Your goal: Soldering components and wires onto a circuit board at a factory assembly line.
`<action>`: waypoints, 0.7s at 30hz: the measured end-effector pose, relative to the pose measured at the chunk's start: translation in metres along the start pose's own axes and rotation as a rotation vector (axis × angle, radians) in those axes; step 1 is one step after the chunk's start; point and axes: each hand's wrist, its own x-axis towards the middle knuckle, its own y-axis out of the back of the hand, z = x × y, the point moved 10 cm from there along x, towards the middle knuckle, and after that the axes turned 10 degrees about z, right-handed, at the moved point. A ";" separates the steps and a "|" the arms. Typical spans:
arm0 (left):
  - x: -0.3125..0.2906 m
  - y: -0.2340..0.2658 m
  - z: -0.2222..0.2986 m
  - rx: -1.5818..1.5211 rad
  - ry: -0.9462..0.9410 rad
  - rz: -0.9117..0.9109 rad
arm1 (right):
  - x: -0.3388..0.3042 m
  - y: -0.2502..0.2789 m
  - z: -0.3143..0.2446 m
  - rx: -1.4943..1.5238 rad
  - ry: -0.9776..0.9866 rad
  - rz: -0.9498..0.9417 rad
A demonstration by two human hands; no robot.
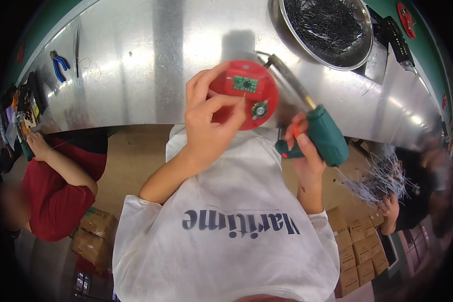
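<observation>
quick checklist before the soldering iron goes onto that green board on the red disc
1. Left hand grips the red disc: ok.
2. Green circuit board faces up, uncovered: ok.
3. Thin wire pinched in the left fingers, end reaching the board edge: ok; exact pad cannot tell.
4. Right hand holds the green soldering iron by its handle: ok.
5. Iron tip at the board: not ok, it sits beside the disc rim.
6. Tip hot or tinned: cannot tell.

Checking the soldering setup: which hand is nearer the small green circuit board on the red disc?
Left. The left hand holds the red disc beside the green circuit board; the right hand grips the soldering iron, off the disc.
</observation>
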 end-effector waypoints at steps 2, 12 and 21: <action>0.001 -0.001 -0.001 -0.004 0.030 -0.006 | -0.004 0.010 0.002 -0.075 0.003 -0.064; 0.004 -0.005 -0.007 -0.028 0.097 -0.023 | -0.010 0.037 -0.002 -0.446 0.147 -0.044; 0.005 -0.006 -0.007 -0.011 0.093 -0.034 | -0.010 0.037 -0.001 -0.458 0.183 -0.039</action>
